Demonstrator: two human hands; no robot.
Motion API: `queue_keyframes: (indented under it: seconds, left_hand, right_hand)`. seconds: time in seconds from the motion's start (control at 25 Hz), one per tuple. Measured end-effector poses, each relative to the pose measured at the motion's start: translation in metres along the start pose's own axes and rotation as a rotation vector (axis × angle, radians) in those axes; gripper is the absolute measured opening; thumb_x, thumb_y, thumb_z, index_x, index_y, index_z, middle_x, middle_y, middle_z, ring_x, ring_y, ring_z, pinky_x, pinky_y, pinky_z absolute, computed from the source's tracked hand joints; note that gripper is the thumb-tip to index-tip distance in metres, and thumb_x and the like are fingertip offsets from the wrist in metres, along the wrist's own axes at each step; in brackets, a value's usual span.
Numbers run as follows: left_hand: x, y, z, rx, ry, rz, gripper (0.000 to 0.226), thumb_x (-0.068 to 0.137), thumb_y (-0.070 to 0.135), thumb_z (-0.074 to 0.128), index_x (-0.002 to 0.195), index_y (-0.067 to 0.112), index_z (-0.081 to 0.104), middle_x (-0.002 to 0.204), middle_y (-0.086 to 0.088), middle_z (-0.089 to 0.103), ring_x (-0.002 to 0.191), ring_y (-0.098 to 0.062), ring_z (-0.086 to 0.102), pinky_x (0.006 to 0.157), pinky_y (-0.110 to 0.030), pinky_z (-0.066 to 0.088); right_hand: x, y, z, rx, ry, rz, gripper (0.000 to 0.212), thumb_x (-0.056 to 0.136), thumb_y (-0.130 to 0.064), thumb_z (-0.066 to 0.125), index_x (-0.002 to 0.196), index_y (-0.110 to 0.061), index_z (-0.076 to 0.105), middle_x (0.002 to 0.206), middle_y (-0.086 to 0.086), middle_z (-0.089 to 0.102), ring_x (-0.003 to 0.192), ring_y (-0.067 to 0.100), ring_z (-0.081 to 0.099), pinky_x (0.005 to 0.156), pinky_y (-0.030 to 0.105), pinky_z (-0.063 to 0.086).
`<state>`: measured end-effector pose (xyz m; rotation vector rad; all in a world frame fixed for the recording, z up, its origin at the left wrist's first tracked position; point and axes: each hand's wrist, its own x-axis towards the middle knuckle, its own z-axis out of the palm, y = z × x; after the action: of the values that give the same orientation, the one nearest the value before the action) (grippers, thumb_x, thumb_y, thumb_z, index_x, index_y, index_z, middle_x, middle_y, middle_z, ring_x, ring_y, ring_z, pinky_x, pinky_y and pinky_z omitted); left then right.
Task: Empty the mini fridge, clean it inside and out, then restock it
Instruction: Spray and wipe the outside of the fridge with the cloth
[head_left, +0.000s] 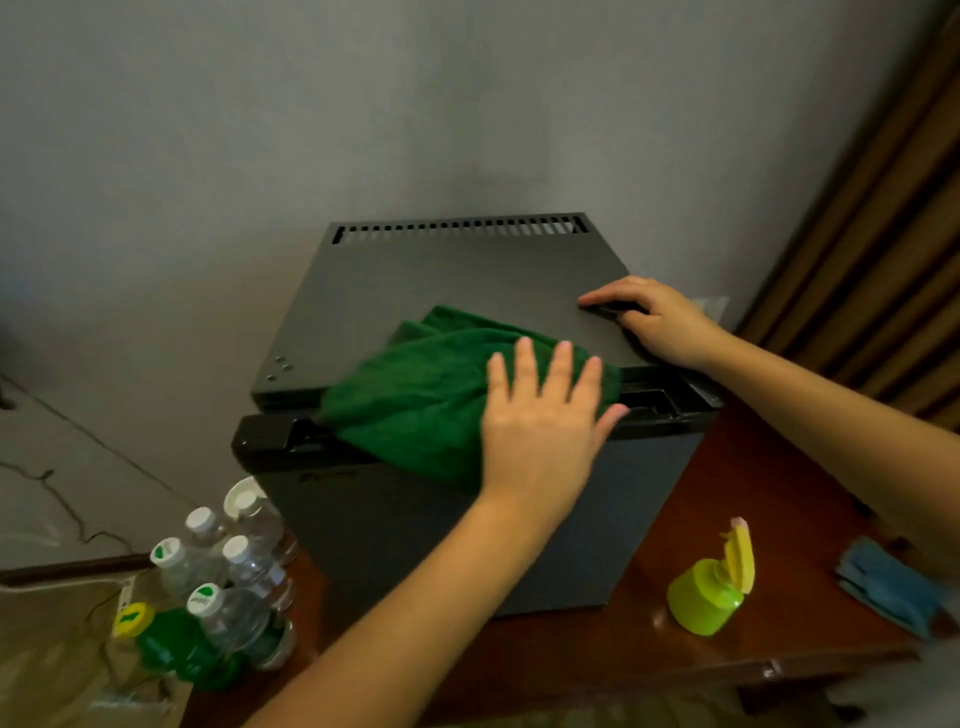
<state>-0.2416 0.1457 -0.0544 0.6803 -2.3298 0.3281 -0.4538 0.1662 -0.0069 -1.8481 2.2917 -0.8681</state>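
Grey wall (260, 130) behind; brown curtain (857, 260) at right of frame. Reddish wooden table (597, 654) carries the dark grey mini fridge (441, 275), centre frame. Green cloth (415, 395) draped over the fridge's top front edge. Left hand (540, 431) flat on the cloth, fingers straight and spread. Right hand (657, 319) rests on the top's right edge, fingers relaxed, grasping nothing. Cluster of plastic bottles (223, 571) lower left. Lime flip-cap bottle (701, 597), lid up, lower right; blue cloth (883, 587) beside it

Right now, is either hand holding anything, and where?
Nothing is clearly held. The left hand presses flat on the dark green cloth at the front top edge of the grey mini fridge; the right hand rests by its right top edge, grip unclear.
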Motion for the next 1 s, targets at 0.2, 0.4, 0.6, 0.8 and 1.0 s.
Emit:
queue_keyframes:
  seconds: [0.2,0.4,0.6,0.8,1.0]
  left_hand:
    - [0.020,0.075,0.016,-0.025,-0.074,0.060,0.054,0.095,0.050,0.033,0.126,0.015,0.060,0.129,-0.014,0.060,0.125,-0.038,0.050,0.105,-0.056,0.037]
    - [0.003,0.034,0.016,0.030,0.079,0.380,0.052,0.097,0.051,0.038,0.141,0.025,0.045,0.141,-0.008,0.051,0.128,-0.038,0.047,0.105,-0.055,0.037]
    - [-0.019,-0.041,-0.011,0.055,0.088,0.250,0.049,0.096,0.053,0.042,0.136,0.026,0.052,0.136,-0.005,0.055,0.122,-0.034,0.054,0.100,-0.050,0.043]
    - [-0.059,-0.149,-0.038,0.203,0.048,0.074,0.051,0.098,0.052,0.038,0.133,0.019,0.055,0.138,-0.011,0.052,0.124,-0.035,0.052,0.103,-0.049,0.041]
    - [-0.059,-0.146,-0.038,0.052,0.232,-0.235,0.052,0.102,0.042,0.033,0.115,0.004,0.066,0.119,-0.016,0.065,0.110,-0.032,0.061,0.095,-0.047,0.046]
  right_hand:
    - [-0.007,-0.004,-0.009,0.336,-0.031,0.157,0.054,0.083,0.024,0.035,0.123,-0.002,0.057,0.121,0.007,0.059,0.099,-0.006,0.060,0.085,0.007,0.044]
    - [-0.004,0.003,-0.007,0.176,-0.046,0.021,0.052,0.081,0.021,0.040,0.121,-0.005,0.062,0.115,0.001,0.057,0.111,0.010,0.052,0.088,-0.001,0.034]
    - [-0.002,0.011,-0.004,0.125,-0.001,-0.035,0.054,0.081,0.017,0.042,0.119,-0.012,0.065,0.119,0.001,0.059,0.114,0.014,0.049,0.095,0.006,0.028]
    - [-0.002,0.015,-0.001,0.106,0.002,-0.009,0.053,0.086,0.012,0.041,0.121,-0.020,0.064,0.124,0.000,0.058,0.118,0.019,0.045,0.096,0.016,0.026]
    - [0.000,0.012,0.000,0.096,0.012,-0.014,0.055,0.081,0.013,0.043,0.118,-0.021,0.066,0.122,0.003,0.061,0.117,0.021,0.049,0.099,0.018,0.030]
